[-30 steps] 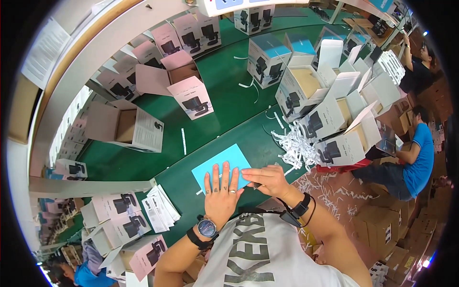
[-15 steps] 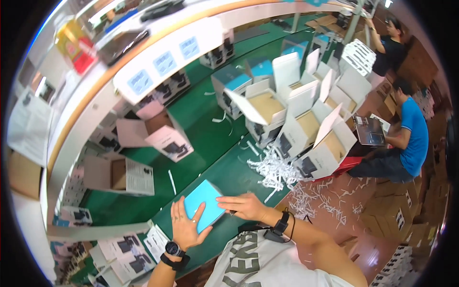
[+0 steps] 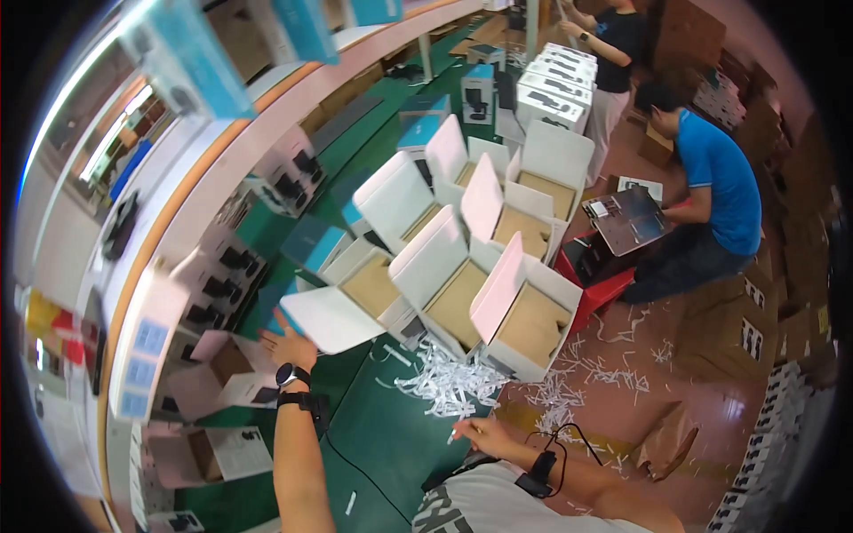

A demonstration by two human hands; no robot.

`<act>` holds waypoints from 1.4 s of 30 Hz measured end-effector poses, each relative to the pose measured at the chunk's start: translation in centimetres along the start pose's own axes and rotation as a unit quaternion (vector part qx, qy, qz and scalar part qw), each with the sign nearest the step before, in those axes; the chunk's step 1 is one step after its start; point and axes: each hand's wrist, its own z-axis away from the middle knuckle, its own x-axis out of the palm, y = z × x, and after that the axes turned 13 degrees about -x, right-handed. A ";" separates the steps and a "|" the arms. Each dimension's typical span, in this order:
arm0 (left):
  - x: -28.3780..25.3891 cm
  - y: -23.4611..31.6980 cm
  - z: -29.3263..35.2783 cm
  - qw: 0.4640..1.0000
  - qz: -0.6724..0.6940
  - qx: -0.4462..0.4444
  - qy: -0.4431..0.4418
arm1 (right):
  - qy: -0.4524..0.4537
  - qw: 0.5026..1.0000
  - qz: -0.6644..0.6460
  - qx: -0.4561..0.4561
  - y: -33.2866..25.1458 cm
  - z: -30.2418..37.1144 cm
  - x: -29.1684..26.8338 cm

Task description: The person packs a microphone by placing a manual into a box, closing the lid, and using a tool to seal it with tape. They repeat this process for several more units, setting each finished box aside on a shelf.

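Observation:
My left hand [image 3: 293,352], wearing a watch and a wrist strap, reaches out over the green bench with its fingers spread. It is at a blue-topped box [image 3: 284,311], partly hidden behind the raised white flap [image 3: 333,320] of an open carton. Close to my body, my right hand [image 3: 486,437] pinches what looks like a white paper strip [image 3: 451,437]. Just beyond it lies a heap of shredded white paper [image 3: 453,382]. Several open white cartons with brown inserts [image 3: 530,324] stand close together behind the heap.
More blue-topped boxes [image 3: 327,249] stand left of the cartons. Open pinkish boxes [image 3: 222,453] lie at the left, below a shelf. A person in blue [image 3: 720,186] sits at the right by a red stool [image 3: 604,298]; another person in black [image 3: 613,44] stands behind. Paper strips litter the floor.
The view has swung right. The blue box that lay between both hands has left the near bench. My left hand has reached forward to the cartons; my right has moved beside the paper heap.

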 end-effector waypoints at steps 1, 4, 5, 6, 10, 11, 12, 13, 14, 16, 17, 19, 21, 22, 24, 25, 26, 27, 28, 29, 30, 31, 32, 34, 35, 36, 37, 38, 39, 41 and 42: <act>1.3 0.2 -2.1 1.000 -0.002 0.009 -0.002 | 0.008 1.000 0.002 -0.001 0.4 0.1 -0.1; 2.6 -0.1 -7.2 0.889 0.257 0.312 -0.215 | 0.014 1.000 0.000 -0.014 2.1 2.3 -1.7; 3.2 0.8 -7.6 0.930 0.214 0.251 -0.163 | 0.026 0.999 -0.007 -0.033 3.3 2.2 -3.5; 0.3 6.2 -7.3 0.919 0.239 0.234 -0.208 | 0.070 0.997 0.010 0.016 3.8 3.1 -6.4; 1.2 2.7 -8.3 0.928 0.265 0.247 -0.084 | 0.095 0.994 0.031 0.045 1.6 2.6 -6.2; 0.3 3.2 -8.5 0.919 0.271 0.253 -0.137 | 0.105 0.993 0.023 0.049 0.9 2.8 -6.2; -1.1 3.7 -8.4 0.907 0.277 0.254 -0.190 | 0.112 0.992 0.018 0.052 0.0 3.0 -7.0; -2.5 4.5 -8.5 0.892 0.284 0.255 -0.242 | 0.120 0.991 0.014 0.056 -0.5 3.2 -7.8; -3.8 4.9 -9.4 0.894 0.289 0.248 -0.237 | 0.117 0.992 0.022 0.049 -0.6 2.6 -8.3; -4.9 5.8 -10.6 0.882 0.287 0.238 -0.288 | 0.127 0.988 0.039 0.077 0.3 2.2 -8.4; -4.8 5.8 -10.8 0.876 0.283 0.232 -0.314 | 0.128 0.987 0.046 0.091 0.4 1.9 -8.1; -3.7 5.8 -10.7 0.890 0.285 0.222 -0.278 | 0.140 0.984 0.040 0.100 0.2 2.1 -7.8; -2.3 5.3 -10.2 0.917 0.279 0.198 -0.203 | 0.158 0.980 0.023 0.117 -1.0 2.4 -7.5; -2.0 5.7 -9.5 0.920 0.279 0.187 -0.204 | 0.149 0.982 0.030 0.116 -1.3 3.1 -7.7; -1.2 6.2 -9.8 0.900 0.337 0.189 -0.200 | 0.140 0.981 0.040 0.126 -0.4 3.4 -6.5; -0.3 6.0 -9.7 0.895 0.362 0.191 -0.178 | 0.134 0.981 0.044 0.132 0.1 3.3 -5.6; 0.6 5.7 -9.2 0.890 0.384 0.191 -0.156 | 0.114 0.984 0.048 0.125 0.3 2.9 -5.0; 0.7 5.6 -9.0 0.899 0.364 0.164 -0.180 | 0.096 0.987 0.029 0.122 0.7 2.8 -3.9; 1.0 4.6 -9.1 0.907 0.342 0.134 -0.204 | 0.076 0.990 0.010 0.119 1.2 2.5 -2.8; 0.4 4.3 -8.5 0.908 0.343 0.125 -0.205 | 0.077 0.990 -0.005 0.122 1.4 2.6 -2.5; -1.3 3.6 -8.0 0.907 0.359 0.120 -0.184 | 0.073 0.990 0.000 0.123 0.9 2.8 -1.9; -3.8 3.4 -6.9 0.903 0.379 0.119 -0.164 | 0.097 0.985 -0.010 0.144 0.3 3.2 -1.6; -6.2 2.6 -6.5 0.899 0.397 0.121 -0.142 | 0.119 0.979 -0.024 0.164 -0.6 3.4 -0.7; -9.6 -3.4 -6.7 0.897 0.370 0.072 -0.230 | 0.142 0.972 -0.040 0.181 -0.1 4.2 0.2; -7.7 -7.7 -6.1 0.886 0.418 0.045 -0.195 | 0.095 0.976 -0.028 0.192 1.3 4.0 0.7; -6.0 -12.1 -5.6 0.870 0.466 0.019 -0.158 | 0.048 0.978 -0.016 0.202 2.7 3.8 1.2; -5.6 -15.8 -5.9 0.898 0.323 0.062 -0.291 | 0.009 0.976 -0.002 0.216 3.0 4.4 1.6; -5.3 -18.8 -5.9 0.889 0.168 0.102 -0.413 | 0.007 0.976 0.001 0.218 3.4 4.5 2.2; -5.5 -19.8 -5.0 0.904 0.176 0.119 -0.371 | -0.050 0.983 0.030 0.176 1.3 3.2 3.8; -6.1 -21.8 -1.2 0.907 0.183 0.160 -0.345 | -0.108 0.990 0.069 0.059 -1.3 0.7 6.2; -8.4 -22.5 0.3 0.894 0.183 0.194 -0.360 | -0.100 0.992 0.078 -0.015 -2.3 -1.0 7.2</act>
